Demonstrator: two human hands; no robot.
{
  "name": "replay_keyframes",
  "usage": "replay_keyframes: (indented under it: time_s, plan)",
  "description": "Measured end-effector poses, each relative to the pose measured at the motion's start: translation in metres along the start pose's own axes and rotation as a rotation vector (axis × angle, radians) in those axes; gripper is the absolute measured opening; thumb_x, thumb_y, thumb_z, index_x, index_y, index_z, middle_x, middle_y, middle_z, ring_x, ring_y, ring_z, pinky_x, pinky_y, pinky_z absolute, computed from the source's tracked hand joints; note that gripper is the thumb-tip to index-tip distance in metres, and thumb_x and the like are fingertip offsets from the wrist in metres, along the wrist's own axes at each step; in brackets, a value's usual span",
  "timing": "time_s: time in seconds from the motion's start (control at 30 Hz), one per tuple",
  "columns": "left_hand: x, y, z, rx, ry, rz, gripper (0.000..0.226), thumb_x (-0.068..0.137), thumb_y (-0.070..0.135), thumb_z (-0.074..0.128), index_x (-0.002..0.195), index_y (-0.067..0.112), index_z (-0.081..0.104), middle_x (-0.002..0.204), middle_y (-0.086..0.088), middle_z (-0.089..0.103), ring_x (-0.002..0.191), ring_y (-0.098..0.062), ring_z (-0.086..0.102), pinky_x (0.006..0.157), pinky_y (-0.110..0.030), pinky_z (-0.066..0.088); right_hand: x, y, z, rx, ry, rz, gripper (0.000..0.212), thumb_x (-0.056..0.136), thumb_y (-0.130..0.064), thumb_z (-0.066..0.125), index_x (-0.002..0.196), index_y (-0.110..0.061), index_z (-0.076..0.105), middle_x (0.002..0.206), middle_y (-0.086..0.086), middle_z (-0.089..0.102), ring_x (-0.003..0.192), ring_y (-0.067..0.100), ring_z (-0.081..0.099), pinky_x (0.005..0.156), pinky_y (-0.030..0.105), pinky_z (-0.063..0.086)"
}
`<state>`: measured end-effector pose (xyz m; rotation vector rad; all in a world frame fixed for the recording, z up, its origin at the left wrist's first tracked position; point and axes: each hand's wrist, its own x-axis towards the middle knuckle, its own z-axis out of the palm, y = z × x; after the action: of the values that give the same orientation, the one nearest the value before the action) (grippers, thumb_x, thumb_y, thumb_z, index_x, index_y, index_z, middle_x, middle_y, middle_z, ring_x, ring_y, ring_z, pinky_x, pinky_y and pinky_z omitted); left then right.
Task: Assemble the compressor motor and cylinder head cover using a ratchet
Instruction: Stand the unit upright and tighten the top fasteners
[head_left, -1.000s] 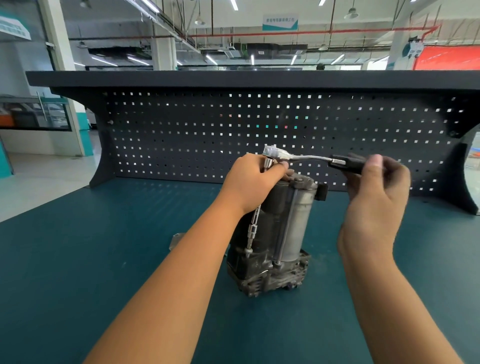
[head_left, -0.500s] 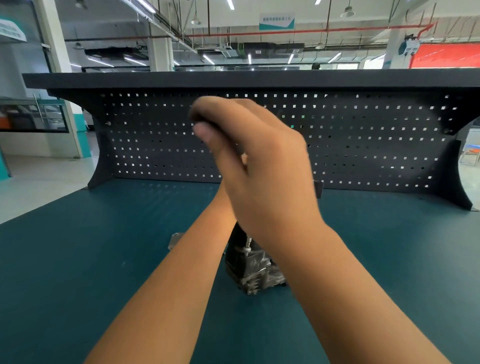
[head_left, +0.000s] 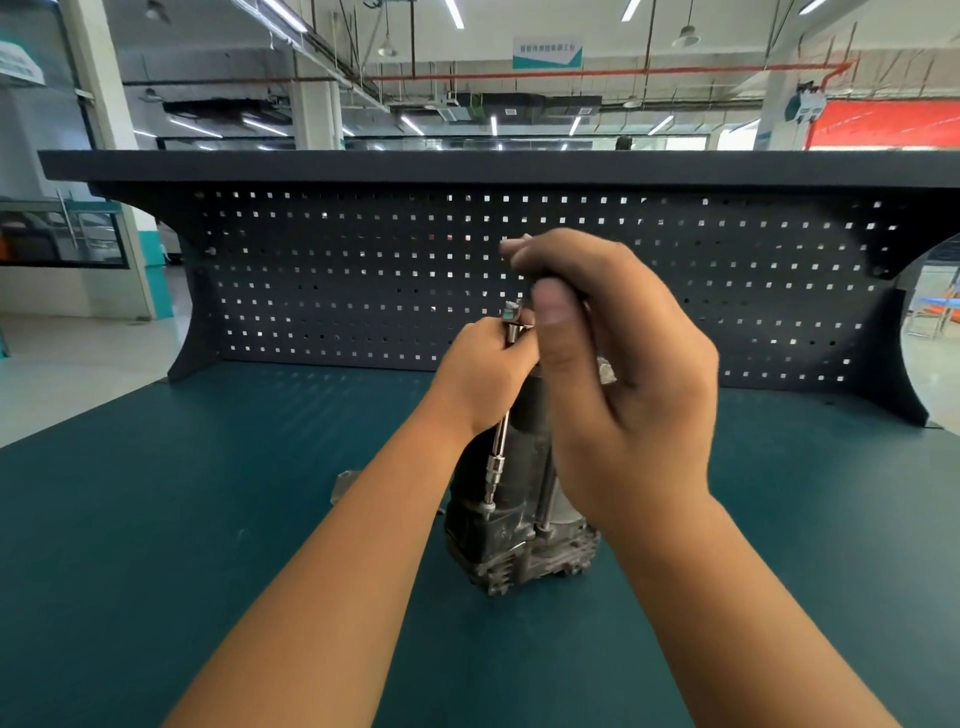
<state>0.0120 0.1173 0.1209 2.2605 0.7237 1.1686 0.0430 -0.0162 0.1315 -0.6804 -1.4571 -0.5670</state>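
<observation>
The teal table (head_left: 156, 519) carries everything, and the compressor (head_left: 498, 540) stands on it near the middle, upright on its finned cast base. This puts the fasteners at the base under a tool coming straight down. Behind the compressor rises the dark pegboard (head_left: 311, 270); no tools can be seen hanging on it.

The right hand (head_left: 623, 374) is above and to the right of the compressor, closer to the camera, and hides most of the motor body. Its grip is closed, fingers and thumb curled round a dark handle that I take to be the ratchet's. The hand appears to be out at the end of the handle, where a swing would have the most leverage.

The left hand (head_left: 483, 374) is at the compressor's top left. Its grip is narrow, pinching the joint below the ratchet (head_left: 511, 313) head, most likely to hold the tool in line while the other hand turns.

From that pinch the thin extension bar (head_left: 498, 457) runs down the left flank of the compressor to a fastener on the base's shoulder. The long bar lets the handle swing above the motor instead of hitting it. The socket end looks seated, though the fastener itself is too small to make out.

A small pale metal piece (head_left: 345, 480) lies flat on the table just left of the compressor, apart from it; whether it is the cover I cannot tell.
</observation>
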Motion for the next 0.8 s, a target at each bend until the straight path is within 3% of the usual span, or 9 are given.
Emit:
replay_keyframes:
  time_s: [0.3,0.37,0.4,0.47,0.53,0.63,0.73,0.8]
  plan:
    - [-0.001,-0.001,-0.001,-0.023,-0.016,-0.039,0.033,0.097,0.026,0.046,0.091,-0.004,0.059,0.095,-0.024,0.063,0.092,-0.037,0.059,0.075,-0.04,0.05,-0.002,0.006,-0.005,0.033,-0.04,-0.044,0.024,0.096,-0.005,0.04,0.103,0.005,0.061,0.097,0.013,0.062,0.092,0.019,0.059,0.082,0.023,0.047]
    - [-0.005,0.001,0.0,-0.082,-0.015,-0.003,0.03,0.097,0.02,0.046,0.076,0.012,0.066,0.084,-0.012,0.068,0.082,-0.017,0.064,0.069,-0.031,0.049,-0.004,0.011,-0.008,0.064,-0.022,-0.045,0.023,0.097,-0.007,0.038,0.105,-0.001,0.059,0.099,0.008,0.059,0.094,0.017,0.059,0.083,0.026,0.047]
    - [-0.009,0.004,-0.001,-0.143,-0.016,0.012,0.039,0.096,0.016,0.045,0.064,0.02,0.066,0.08,-0.004,0.07,0.073,-0.006,0.063,0.066,-0.021,0.046,-0.006,0.014,-0.01,0.095,0.007,-0.034,0.022,0.098,-0.007,0.037,0.106,-0.006,0.057,0.101,0.006,0.059,0.097,0.018,0.06,0.084,0.029,0.048]
    - [-0.014,0.007,-0.002,-0.262,-0.044,-0.002,0.048,0.091,0.017,0.044,0.05,0.027,0.066,0.084,0.004,0.07,0.07,-0.001,0.063,0.076,-0.01,0.044,-0.009,0.024,-0.016,0.191,0.12,0.059,0.021,0.099,-0.01,0.035,0.102,-0.016,0.055,0.106,0.008,0.061,0.1,0.026,0.062,0.082,0.04,0.051]
    - [-0.014,0.006,-0.001,-0.323,-0.067,-0.039,0.038,0.082,0.027,0.041,0.057,0.021,0.07,0.088,-0.002,0.075,0.088,-0.006,0.068,0.099,-0.031,0.044,-0.011,0.037,-0.023,0.274,0.29,0.205,0.02,0.099,-0.015,0.033,0.103,-0.02,0.052,0.106,0.016,0.063,0.099,0.034,0.064,0.081,0.047,0.053]
    - [-0.013,0.005,0.0,-0.321,-0.054,-0.041,0.04,0.078,0.033,0.039,0.064,0.016,0.072,0.091,0.003,0.075,0.096,-0.01,0.067,0.101,-0.044,0.043,-0.016,0.064,-0.033,0.12,0.439,0.397,0.022,0.099,-0.022,0.031,0.106,-0.022,0.052,0.105,0.012,0.066,0.099,0.028,0.065,0.084,0.05,0.053]
    - [-0.014,0.003,0.0,-0.353,-0.059,-0.026,0.038,0.078,0.031,0.04,0.062,0.017,0.072,0.09,0.002,0.075,0.095,-0.011,0.068,0.099,-0.045,0.044,-0.022,0.091,-0.036,-0.079,0.415,0.579,0.028,0.1,-0.025,0.031,0.117,-0.021,0.054,0.115,0.005,0.064,0.102,0.019,0.062,0.091,0.04,0.05]
    - [-0.014,0.002,0.001,-0.361,-0.052,-0.022,0.037,0.078,0.03,0.041,0.062,0.018,0.072,0.09,0.001,0.075,0.095,-0.012,0.068,0.098,-0.046,0.045,-0.025,0.107,-0.034,-0.163,0.301,0.728,0.029,0.102,-0.028,0.033,0.119,-0.02,0.055,0.115,0.001,0.062,0.105,0.016,0.058,0.091,0.031,0.046]
